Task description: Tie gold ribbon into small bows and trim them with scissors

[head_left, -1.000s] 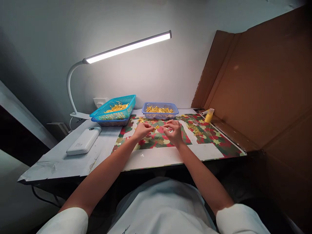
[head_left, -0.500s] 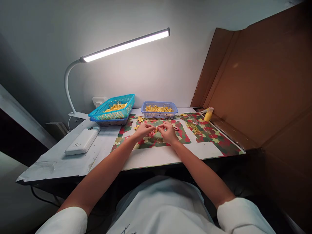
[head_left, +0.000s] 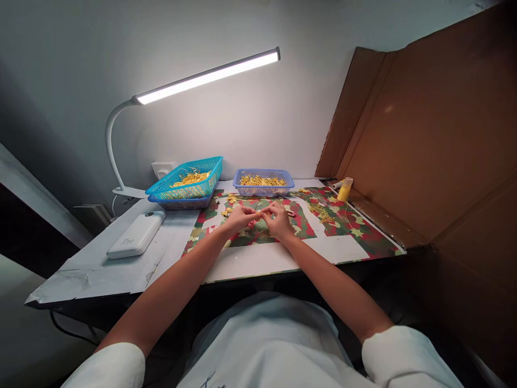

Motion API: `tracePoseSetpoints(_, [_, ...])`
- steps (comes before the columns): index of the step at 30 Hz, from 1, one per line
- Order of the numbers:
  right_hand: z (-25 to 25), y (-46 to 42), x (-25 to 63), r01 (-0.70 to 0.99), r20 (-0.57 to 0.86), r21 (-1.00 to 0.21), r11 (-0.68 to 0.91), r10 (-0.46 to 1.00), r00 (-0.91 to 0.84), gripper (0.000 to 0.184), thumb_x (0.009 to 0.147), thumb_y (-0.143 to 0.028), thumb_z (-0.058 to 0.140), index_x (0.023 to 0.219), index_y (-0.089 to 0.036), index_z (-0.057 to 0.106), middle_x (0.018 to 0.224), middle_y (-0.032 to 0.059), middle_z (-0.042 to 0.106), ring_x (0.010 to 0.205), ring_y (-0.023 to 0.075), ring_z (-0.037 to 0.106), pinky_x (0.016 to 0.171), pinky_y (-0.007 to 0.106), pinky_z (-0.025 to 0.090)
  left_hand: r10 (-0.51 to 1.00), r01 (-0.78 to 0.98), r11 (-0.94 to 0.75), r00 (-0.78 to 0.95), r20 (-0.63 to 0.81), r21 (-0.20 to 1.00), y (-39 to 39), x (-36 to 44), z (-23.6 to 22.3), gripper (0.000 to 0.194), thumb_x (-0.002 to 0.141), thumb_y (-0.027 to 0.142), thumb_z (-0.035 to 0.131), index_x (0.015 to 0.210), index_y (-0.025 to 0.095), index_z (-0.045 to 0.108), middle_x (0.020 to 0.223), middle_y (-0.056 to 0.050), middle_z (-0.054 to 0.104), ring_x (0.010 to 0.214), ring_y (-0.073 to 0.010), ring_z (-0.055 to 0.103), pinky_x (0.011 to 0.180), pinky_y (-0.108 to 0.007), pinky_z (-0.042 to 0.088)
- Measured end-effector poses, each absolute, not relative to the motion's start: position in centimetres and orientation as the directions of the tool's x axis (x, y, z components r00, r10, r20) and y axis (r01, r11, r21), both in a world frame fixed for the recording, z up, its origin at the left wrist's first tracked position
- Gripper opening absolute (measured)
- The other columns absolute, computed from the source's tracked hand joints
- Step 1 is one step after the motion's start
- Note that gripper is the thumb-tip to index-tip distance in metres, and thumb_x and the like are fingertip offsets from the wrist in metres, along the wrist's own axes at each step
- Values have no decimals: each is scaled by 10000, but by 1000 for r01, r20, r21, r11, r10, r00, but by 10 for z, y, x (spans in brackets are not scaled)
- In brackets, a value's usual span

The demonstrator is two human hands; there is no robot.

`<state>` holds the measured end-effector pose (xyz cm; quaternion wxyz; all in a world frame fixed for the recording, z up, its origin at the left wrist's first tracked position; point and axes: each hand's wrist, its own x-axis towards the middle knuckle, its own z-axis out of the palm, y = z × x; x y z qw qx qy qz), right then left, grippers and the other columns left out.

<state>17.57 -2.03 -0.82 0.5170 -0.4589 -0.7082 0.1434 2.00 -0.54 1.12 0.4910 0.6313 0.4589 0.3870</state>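
Observation:
Over the camouflage-patterned mat [head_left: 301, 229], my left hand [head_left: 240, 218] and my right hand [head_left: 278, 222] meet fingertip to fingertip. Both are closed in a pinch on a thin gold cord [head_left: 258, 204], whose loop curves out above and below the fingers. Any small piece between the fingertips is mostly hidden. Flat gold pieces [head_left: 239, 199] lie on the mat just beyond my left hand. A small pinkish-red item [head_left: 291, 213], partly covered, rests beside my right hand. Farther right lies a loose bundle of gold cords [head_left: 321, 212].
A blue-purple basket [head_left: 264, 189] of gold pieces stands at the back. To its left, a turquoise basket [head_left: 183, 191] sits tilted on another basket. A white power bank [head_left: 136, 234], a lamp [head_left: 208, 77], a yellow bottle [head_left: 344, 189] and tall cardboard [head_left: 424, 129] surround the work area.
My fingertips have drawn slightly closer together, and the gold bit seen between them is now more covered. The whole view has shifted very slightly.

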Motion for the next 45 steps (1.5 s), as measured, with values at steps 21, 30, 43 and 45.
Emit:
tracePoseSetpoints(21, [0,-22,180,531,705,-576,621,707,-62,137,869,-217,545,756,-213,623,859,35,625,882,199,519,829,345,374,974,298,-112,220,46,948,-1,21,6,153,594,266,654,528,147,585,445,28,532,421,-76,447,427,-192,318])
tracePoseSetpoints(30, [7,-22,186,-37,645,-762,647,762,53,179,920,-415,491,875,-243,509,876,7,691,633,128,614,630,289,492,986,360,-22,163,-40,933,4,17,4,140,601,221,653,510,145,579,476,17,548,442,-77,473,448,-193,388])
tracePoseSetpoints(43, [14,-20,200,-70,670,-705,705,696,259,172,927,-414,485,882,-249,500,739,-27,640,690,127,636,727,308,545,979,437,19,175,-106,899,14,12,-2,156,605,247,662,504,144,601,515,-25,596,450,-89,491,421,-199,365])
tracePoseSetpoints(45, [14,-21,199,-66,669,-706,705,695,264,177,925,-418,485,879,-247,498,735,-25,636,692,128,631,730,308,542,972,447,67,172,-159,892,15,11,-1,172,596,262,680,504,146,592,494,-21,577,425,-88,468,400,-204,337])
